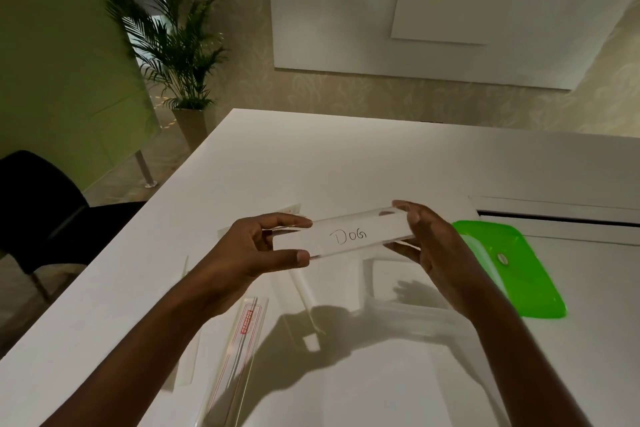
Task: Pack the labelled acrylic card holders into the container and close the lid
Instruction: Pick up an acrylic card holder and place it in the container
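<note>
I hold a clear acrylic card holder (349, 236) with a white card reading "Dog" in the air above the table. My left hand (252, 253) pinches its left end between thumb and fingers. My right hand (433, 246) grips its right end. Below it stands a clear plastic container (408, 291), open at the top, partly hidden by my right forearm. The green lid (519, 267) lies flat just to the right of the container. Another acrylic holder with a red-printed strip (242, 333) lies on the table under my left forearm, and more clear holders (301, 288) lie near it.
The white table (346, 163) has its left edge running diagonally and a cable slot (554, 215) at the right. A black chair (41, 204) stands to the left. A potted palm (176, 45) stands beyond the table's far corner.
</note>
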Demonstrator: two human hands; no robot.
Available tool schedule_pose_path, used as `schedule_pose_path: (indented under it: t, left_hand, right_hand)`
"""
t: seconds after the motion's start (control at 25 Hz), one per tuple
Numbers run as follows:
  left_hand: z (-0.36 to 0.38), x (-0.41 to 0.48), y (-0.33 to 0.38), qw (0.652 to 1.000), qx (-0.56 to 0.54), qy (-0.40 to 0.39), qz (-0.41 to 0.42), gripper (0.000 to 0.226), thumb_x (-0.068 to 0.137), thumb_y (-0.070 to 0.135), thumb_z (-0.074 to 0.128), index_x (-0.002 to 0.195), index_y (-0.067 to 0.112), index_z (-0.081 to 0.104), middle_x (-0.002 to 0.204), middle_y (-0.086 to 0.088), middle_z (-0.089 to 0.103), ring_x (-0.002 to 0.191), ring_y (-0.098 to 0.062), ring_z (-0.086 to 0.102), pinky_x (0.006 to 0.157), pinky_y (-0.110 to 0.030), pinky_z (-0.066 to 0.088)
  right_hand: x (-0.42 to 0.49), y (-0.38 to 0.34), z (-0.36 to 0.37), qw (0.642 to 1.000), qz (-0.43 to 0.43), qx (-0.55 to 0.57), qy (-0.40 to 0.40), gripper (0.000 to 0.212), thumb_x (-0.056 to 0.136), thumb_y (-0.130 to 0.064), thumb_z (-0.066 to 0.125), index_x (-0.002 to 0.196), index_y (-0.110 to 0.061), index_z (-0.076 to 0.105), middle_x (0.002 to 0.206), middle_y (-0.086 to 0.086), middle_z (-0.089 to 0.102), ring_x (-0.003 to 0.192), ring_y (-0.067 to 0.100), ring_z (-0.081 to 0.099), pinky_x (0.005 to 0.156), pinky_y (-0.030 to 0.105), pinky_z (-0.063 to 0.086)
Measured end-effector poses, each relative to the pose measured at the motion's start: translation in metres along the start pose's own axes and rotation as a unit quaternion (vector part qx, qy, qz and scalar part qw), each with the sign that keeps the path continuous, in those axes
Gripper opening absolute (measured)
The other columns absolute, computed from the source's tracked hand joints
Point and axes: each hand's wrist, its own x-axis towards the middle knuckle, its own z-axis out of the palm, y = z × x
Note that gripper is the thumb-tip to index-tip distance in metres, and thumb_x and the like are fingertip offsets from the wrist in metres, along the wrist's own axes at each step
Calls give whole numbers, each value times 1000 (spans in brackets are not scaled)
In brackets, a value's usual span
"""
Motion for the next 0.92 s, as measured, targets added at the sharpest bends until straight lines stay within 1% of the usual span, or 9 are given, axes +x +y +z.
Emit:
schedule_pose_path:
  t: [0.16, 0.28, 0.4, 0.44, 0.56, 0.64, 0.72, 0.8, 0.92]
  left_hand:
    - [9, 6, 1, 996, 83, -36, 10, 55, 72, 8, 93, 122, 21, 76, 132, 1, 74, 133, -20, 62, 117, -55, 44]
    - [23, 10, 10, 989, 126, -75, -8, 49, 78, 5, 87, 123, 18, 75, 120, -2, 79, 113, -22, 75, 106, -50, 55]
    - [41, 24, 12, 965, 249, -87, -1, 48, 75, 31, 93, 120, 31, 77, 111, -4, 81, 99, -37, 75, 98, -54, 58]
    - [47, 31, 11, 959, 270, -89, -2, 50, 73, 34, 94, 121, 32, 77, 110, 0, 81, 96, -33, 76, 95, -52, 60]
    - [73, 56, 6, 929, 357, -90, 26, 53, 72, 32, 95, 122, 31, 77, 112, 21, 78, 98, 9, 71, 92, -21, 59]
    - [91, 75, 1, 903, 419, -78, 56, 55, 71, 35, 94, 122, 31, 75, 111, 23, 74, 96, 15, 62, 83, -7, 46]
    - [110, 96, -10, 891, 441, -84, 58, 53, 73, 33, 93, 123, 29, 74, 106, 19, 69, 93, 5, 59, 77, -7, 41]
    - [126, 116, -23, 873, 472, -102, 69, 44, 75, 28, 91, 116, 26, 76, 103, 11, 72, 93, -7, 63, 76, -20, 48]
    - [139, 138, -37, 827, 548, -108, 63, 40, 78, 21, 86, 116, 20, 73, 111, -1, 72, 99, -22, 66, 83, -33, 53]
  right_hand:
    - [-14, -7, -23, 989, 1, -135, -53, 40, 84, -26, 80, 122, -26, 67, 116, -7, 75, 112, 9, 69, 92, 22, 54]
    - [-18, -4, -43, 983, 7, -175, -60, 43, 77, -25, 87, 116, -29, 70, 116, -12, 74, 112, 7, 68, 94, 25, 52]
    - [-20, -4, -68, 970, 3, -238, -56, 44, 71, -29, 90, 112, -30, 72, 111, -20, 74, 102, -2, 69, 84, 15, 51]
    - [-20, -3, -75, 962, 2, -269, -53, 44, 70, -31, 91, 110, -30, 73, 109, -22, 73, 100, -3, 68, 83, 14, 50]
    - [-15, 3, -99, 937, 6, -348, -33, 48, 63, -40, 94, 106, -31, 75, 105, -19, 75, 102, -2, 68, 90, 24, 54]
    - [-7, 17, -115, 914, 22, -404, -11, 52, 60, -43, 94, 107, -31, 75, 106, -18, 76, 101, -2, 68, 90, 25, 54]
    - [1, 33, -128, 892, 51, -449, 0, 57, 59, -45, 93, 112, -30, 75, 112, -14, 75, 103, 3, 69, 92, 29, 55]
    - [10, 47, -132, 850, 67, -523, -5, 63, 61, -51, 88, 119, -32, 71, 120, -11, 74, 112, 12, 68, 97, 39, 54]
    - [25, 56, -126, 764, 73, -640, -49, 56, 77, -40, 82, 129, -28, 66, 126, -1, 70, 118, 22, 64, 97, 33, 49]
